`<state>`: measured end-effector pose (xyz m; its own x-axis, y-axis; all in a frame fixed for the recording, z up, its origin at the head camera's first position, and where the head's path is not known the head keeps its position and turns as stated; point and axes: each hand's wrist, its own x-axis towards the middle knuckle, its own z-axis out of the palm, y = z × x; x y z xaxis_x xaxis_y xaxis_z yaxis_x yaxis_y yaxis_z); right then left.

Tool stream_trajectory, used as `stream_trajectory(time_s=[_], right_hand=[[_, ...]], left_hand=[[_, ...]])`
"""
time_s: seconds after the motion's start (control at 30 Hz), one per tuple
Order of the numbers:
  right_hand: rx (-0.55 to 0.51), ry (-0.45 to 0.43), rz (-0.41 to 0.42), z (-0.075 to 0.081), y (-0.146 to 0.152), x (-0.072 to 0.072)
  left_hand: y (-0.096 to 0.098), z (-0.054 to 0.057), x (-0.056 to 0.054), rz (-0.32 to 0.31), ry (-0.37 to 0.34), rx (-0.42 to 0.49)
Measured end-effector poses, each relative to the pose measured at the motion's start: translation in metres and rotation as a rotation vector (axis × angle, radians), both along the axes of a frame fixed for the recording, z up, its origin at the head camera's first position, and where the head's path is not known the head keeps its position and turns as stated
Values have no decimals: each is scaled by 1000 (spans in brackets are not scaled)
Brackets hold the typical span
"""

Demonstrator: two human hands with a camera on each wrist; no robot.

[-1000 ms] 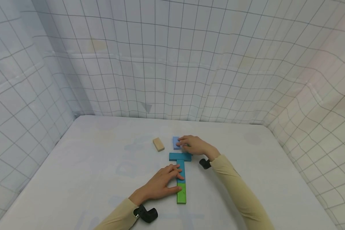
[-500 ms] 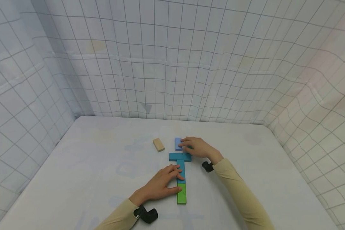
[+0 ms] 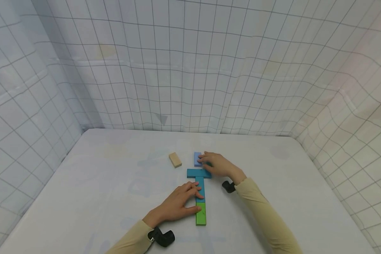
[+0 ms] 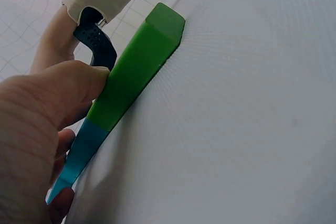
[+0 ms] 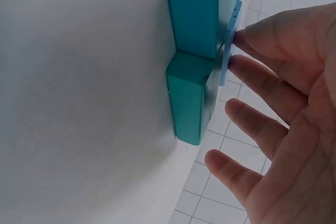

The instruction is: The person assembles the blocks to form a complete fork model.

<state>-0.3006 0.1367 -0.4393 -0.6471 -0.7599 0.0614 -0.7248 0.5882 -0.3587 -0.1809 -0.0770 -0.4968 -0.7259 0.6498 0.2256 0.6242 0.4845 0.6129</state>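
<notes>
Two blue blocks and a green one form a T shape: a blue crossbar block [image 3: 192, 173], a blue stem block [image 3: 199, 180] and a green block [image 3: 201, 218]. My left hand [image 3: 177, 203] rests along the stem, its fingers over the blue block and its thumb touching the green one. Beyond the crossbar, my right hand [image 3: 220, 165] reaches in with slightly bent fingers, their tips at a light blue block [image 3: 196, 159]. Partly covered by this hand is a teal block [image 3: 208, 164], more visible in the right wrist view beside a larger blue block [image 5: 195, 17].
A plain wooden block [image 3: 175, 159] lies to the left of the light blue one. The white tabletop [image 3: 114, 183] stretches around the blocks, with a gridded curtain [image 3: 184, 70] at the back and sides. A black wrist camera [image 3: 164, 238] sits on the left wrist.
The light blue block has shifted a little to the right and slightly nearer, along with my right hand. My left hand has stayed in place on the stem.
</notes>
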Motion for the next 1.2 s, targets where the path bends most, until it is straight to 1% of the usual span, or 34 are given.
stream_trajectory(time_s=[0.3,0.43,0.6,0.93,1.2], right_hand=[[-29,13,20,-2,5,2],[-32,32,31,-2,6,4],[-31,34,25,-1,6,8],[-30,31,24,1,6,12],[-27,48,29,0,7,13]], left_hand=[[0,0,0,0,1,3],[1,2,0,-3,-6,10],[1,4,0,-6,-10,19],[1,2,-1,2,-20,10],[1,3,0,-5,5,21]])
